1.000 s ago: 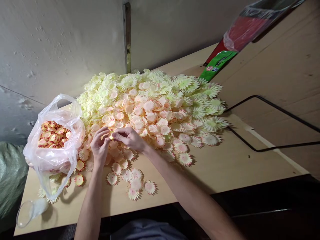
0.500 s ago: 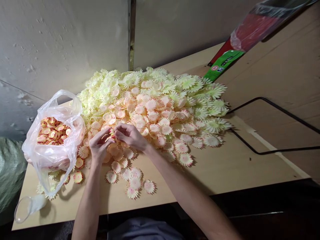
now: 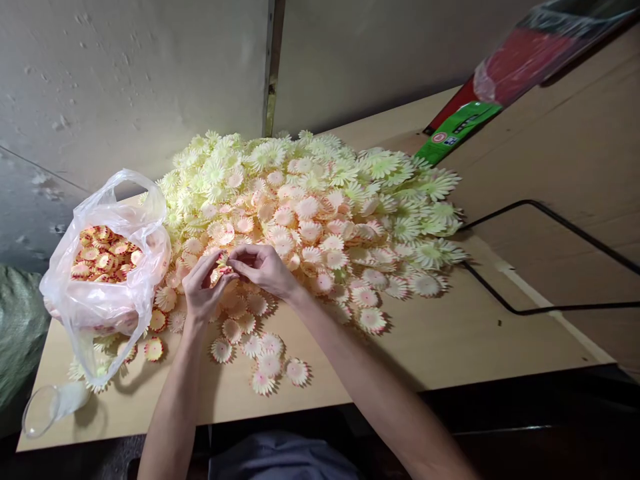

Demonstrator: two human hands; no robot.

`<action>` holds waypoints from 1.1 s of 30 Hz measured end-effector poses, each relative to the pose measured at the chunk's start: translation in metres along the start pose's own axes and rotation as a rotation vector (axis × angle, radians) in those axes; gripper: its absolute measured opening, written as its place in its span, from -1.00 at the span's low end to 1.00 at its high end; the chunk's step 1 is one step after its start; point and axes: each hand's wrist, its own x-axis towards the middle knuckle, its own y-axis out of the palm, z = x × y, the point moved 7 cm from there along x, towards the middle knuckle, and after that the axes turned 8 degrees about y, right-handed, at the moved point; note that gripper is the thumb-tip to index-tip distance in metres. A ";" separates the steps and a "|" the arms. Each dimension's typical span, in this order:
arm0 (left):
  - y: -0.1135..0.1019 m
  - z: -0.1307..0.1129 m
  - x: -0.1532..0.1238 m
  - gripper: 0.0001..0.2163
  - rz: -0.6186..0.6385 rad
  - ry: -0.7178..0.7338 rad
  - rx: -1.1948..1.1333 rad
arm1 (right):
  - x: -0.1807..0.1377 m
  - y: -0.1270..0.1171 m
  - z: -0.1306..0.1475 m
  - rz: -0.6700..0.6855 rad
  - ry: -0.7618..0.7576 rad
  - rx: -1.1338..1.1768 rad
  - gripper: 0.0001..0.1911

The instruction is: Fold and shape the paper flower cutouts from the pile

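Note:
A big heap of small paper flowers [image 3: 310,200], pale yellow at the back and pink-tipped in front, covers the middle of the wooden table [image 3: 450,340]. My left hand [image 3: 203,290] and my right hand [image 3: 263,267] meet at the heap's near left edge. Both pinch one small pink-and-yellow flower piece [image 3: 221,263] between their fingertips. Loose flowers [image 3: 270,363] lie scattered on the table in front of my hands.
A clear plastic bag [image 3: 107,280] holding red-and-yellow flower pieces stands at the left. A clear plastic cup [image 3: 47,410] lies on its side at the table's near left corner. A black wire frame [image 3: 545,267] lies to the right, and a red-and-green package [image 3: 480,100] leans at the back right.
My hands have stayed together at the heap's edge, fingers shifting a little on the small flower piece. The camera view drifted slightly.

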 end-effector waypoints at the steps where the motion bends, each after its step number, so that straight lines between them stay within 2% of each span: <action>1: 0.001 -0.002 0.000 -0.52 0.015 0.020 0.038 | 0.000 0.001 0.001 0.002 0.001 -0.010 -0.72; 5: 0.001 -0.010 0.003 -0.60 0.068 0.090 0.218 | -0.002 0.006 0.009 0.063 -0.018 -0.080 -0.71; 7: 0.001 -0.013 0.004 -0.65 0.073 0.124 0.282 | -0.003 0.005 0.014 0.050 -0.056 -0.121 -0.68; 12: -0.001 -0.018 0.006 -0.73 0.031 0.169 0.336 | -0.005 -0.012 0.023 -0.183 -0.107 -0.152 -0.63; 15: -0.001 -0.019 0.006 -0.75 0.010 0.179 0.345 | -0.005 -0.018 0.021 -0.241 -0.098 -0.104 -0.63; 20: -0.005 -0.015 0.004 -0.79 -0.054 0.154 0.298 | -0.003 -0.010 0.016 -0.158 -0.106 -0.086 -0.67; 28: -0.001 -0.021 0.001 -0.81 -0.011 0.283 0.439 | -0.002 -0.006 0.012 -0.134 -0.087 -0.145 -0.70; 33: -0.003 -0.024 0.003 -0.71 -0.060 0.286 0.431 | -0.001 -0.006 0.010 -0.118 -0.122 -0.136 -0.76</action>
